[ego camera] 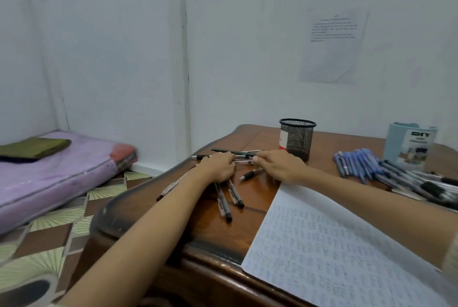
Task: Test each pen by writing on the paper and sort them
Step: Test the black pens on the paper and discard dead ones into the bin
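Both hands on table [148, 197]: left hand [219, 166] and right hand [280, 164] grips curl around pen bundle [244, 155] beside mesh cup [297, 138].

A plain bedroom at home: a purple mattress [49, 170] lies on the patterned tile floor [49, 232] beside a wooden desk [153, 210], against bare white walls [235, 58].

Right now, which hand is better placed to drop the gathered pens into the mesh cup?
Right hand, probably: it rests beside the mesh cup, while the left hand sits farther away across the pen bundle.
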### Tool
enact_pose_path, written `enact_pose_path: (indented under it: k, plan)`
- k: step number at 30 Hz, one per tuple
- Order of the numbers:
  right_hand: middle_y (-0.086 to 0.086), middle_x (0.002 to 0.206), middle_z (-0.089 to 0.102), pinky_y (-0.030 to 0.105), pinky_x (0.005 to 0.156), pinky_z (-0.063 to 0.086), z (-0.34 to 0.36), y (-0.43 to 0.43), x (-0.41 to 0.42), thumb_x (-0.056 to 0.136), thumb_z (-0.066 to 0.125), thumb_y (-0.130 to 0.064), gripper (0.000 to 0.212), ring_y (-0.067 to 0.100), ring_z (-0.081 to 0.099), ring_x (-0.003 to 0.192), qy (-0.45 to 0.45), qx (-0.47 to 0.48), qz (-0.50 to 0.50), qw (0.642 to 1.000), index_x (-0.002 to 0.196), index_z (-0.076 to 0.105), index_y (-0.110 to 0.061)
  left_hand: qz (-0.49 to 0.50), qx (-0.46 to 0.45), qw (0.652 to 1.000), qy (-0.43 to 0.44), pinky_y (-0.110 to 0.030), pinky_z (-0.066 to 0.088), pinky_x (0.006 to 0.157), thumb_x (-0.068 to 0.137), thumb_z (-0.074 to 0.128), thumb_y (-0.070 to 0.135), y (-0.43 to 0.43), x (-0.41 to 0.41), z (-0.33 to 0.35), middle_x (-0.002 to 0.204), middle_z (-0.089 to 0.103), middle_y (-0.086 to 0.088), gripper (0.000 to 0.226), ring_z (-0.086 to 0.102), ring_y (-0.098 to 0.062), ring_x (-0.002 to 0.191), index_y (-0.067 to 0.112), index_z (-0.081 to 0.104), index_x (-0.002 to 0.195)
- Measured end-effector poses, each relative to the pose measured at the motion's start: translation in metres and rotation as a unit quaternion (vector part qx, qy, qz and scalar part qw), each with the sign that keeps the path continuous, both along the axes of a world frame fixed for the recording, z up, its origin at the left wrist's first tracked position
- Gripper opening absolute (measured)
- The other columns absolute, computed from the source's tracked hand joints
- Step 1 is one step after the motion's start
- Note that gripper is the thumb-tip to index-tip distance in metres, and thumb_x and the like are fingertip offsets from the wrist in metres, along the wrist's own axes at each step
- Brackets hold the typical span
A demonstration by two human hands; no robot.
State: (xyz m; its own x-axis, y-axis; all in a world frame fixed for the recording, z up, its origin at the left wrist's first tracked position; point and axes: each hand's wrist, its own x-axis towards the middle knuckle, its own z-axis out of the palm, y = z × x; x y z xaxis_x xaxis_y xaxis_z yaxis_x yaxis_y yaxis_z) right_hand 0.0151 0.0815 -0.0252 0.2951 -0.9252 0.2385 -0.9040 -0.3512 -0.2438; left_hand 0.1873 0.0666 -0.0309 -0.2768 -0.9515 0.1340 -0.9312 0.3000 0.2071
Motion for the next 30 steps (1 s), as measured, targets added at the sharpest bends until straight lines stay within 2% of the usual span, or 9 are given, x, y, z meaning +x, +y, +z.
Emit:
enact_pose_path:
  k: [2, 4, 7, 10, 13, 15, 19, 23, 30]
  plan:
    - [-0.003, 0.094, 0.058, 0.035, 0.082, 0.044, -0.002, 0.000, -0.003, 0.098, 0.033, -0.048, 0.035, 0.020, 0.057, 0.095, -0.010, 0.000, -0.031, 0.999, 0.101, 0.058, -0.023, 0.004, -0.002, 1.000, -0.002, -0.044, 0.035, 0.102, 0.099, 0.031, 0.022, 0.001, -0.002, 0.001, 0.135, 0.049, -0.012, 0.036, 0.046, -0.028, 0.122, 0.012, 0.045, 0.130]
    - [-0.002, 0.088, 0.061, 0.035, 0.082, 0.048, 0.000, 0.000, -0.004, 0.092, 0.047, -0.049, 0.030, 0.019, 0.060, 0.091, -0.002, 0.016, -0.072, 0.997, 0.084, 0.053, -0.021, 0.006, -0.002, 1.000, -0.002, -0.044, 0.035, 0.103, 0.100, 0.031, 0.023, 0.003, -0.003, 0.001, 0.137, 0.048, -0.011, 0.037, 0.045, -0.028, 0.124, 0.012, 0.043, 0.132]
    - [0.006, 0.089, 0.066, 0.032, 0.071, 0.057, 0.009, 0.000, -0.004, 0.086, 0.064, -0.025, 0.014, 0.020, 0.066, 0.082, -0.058, 0.057, -0.105, 0.991, 0.079, 0.055, -0.016, 0.004, -0.001, 1.000, 0.000, -0.044, 0.035, 0.103, 0.099, 0.032, 0.024, 0.005, -0.003, 0.002, 0.136, 0.048, -0.011, 0.037, 0.045, -0.028, 0.123, 0.011, 0.044, 0.132]
    - [0.016, 0.088, 0.063, 0.024, 0.046, 0.055, 0.023, 0.004, -0.008, 0.084, 0.064, -0.001, 0.010, 0.021, 0.063, 0.065, -0.227, 0.135, -0.111, 0.958, 0.090, 0.058, -0.005, -0.001, 0.001, 1.000, 0.004, -0.044, 0.035, 0.104, 0.100, 0.032, 0.024, 0.008, -0.003, 0.003, 0.136, 0.049, -0.011, 0.037, 0.045, -0.027, 0.123, 0.012, 0.044, 0.132]
    - [0.021, 0.102, 0.059, 0.029, 0.044, 0.056, 0.031, 0.011, -0.019, 0.084, 0.060, 0.008, 0.052, 0.025, 0.063, 0.067, -0.442, 0.201, -0.075, 0.871, 0.131, 0.039, -0.003, -0.015, -0.007, 1.000, 0.018, -0.045, 0.032, 0.106, 0.100, 0.033, 0.028, 0.012, -0.005, 0.004, 0.139, 0.047, -0.009, 0.038, 0.043, -0.026, 0.126, 0.015, 0.043, 0.135]
    - [0.020, 0.110, 0.057, 0.035, 0.049, 0.058, 0.036, 0.017, -0.028, 0.086, 0.057, 0.010, 0.065, 0.026, 0.063, 0.071, -0.510, 0.218, -0.059, 0.830, 0.142, 0.028, -0.005, -0.036, -0.020, 0.998, 0.036, -0.043, 0.031, 0.109, 0.100, 0.034, 0.031, 0.017, -0.010, 0.006, 0.141, 0.045, -0.007, 0.040, 0.042, -0.023, 0.128, 0.015, 0.042, 0.137]
    - [0.014, 0.091, 0.058, 0.037, 0.051, 0.058, 0.045, 0.036, -0.044, 0.087, 0.052, 0.012, 0.067, 0.025, 0.062, 0.071, -0.536, 0.222, -0.055, 0.813, 0.144, 0.030, -0.014, -0.099, -0.010, 0.992, 0.073, -0.028, 0.026, 0.107, 0.101, 0.035, 0.026, 0.030, -0.020, 0.010, 0.143, 0.042, -0.005, 0.040, 0.038, -0.019, 0.131, 0.013, 0.042, 0.138]
    - [0.013, 0.086, 0.059, 0.045, 0.061, 0.058, 0.042, 0.054, -0.052, 0.086, 0.054, 0.012, 0.065, 0.024, 0.061, 0.069, -0.550, 0.225, -0.058, 0.802, 0.141, 0.035, -0.017, -0.114, 0.002, 0.992, 0.054, -0.028, 0.026, 0.107, 0.101, 0.036, 0.025, 0.035, -0.023, 0.011, 0.144, 0.041, -0.005, 0.040, 0.037, -0.019, 0.131, 0.014, 0.041, 0.138]
    - [0.015, 0.082, 0.061, 0.033, 0.049, 0.058, 0.021, 0.062, -0.038, 0.085, 0.057, 0.009, 0.048, 0.022, 0.065, 0.063, -0.596, 0.232, -0.049, 0.767, 0.128, 0.047, -0.010, -0.112, 0.003, 0.993, 0.022, -0.030, 0.026, 0.108, 0.100, 0.037, 0.026, 0.035, -0.023, 0.010, 0.146, 0.040, -0.005, 0.041, 0.036, -0.019, 0.133, 0.016, 0.041, 0.140]
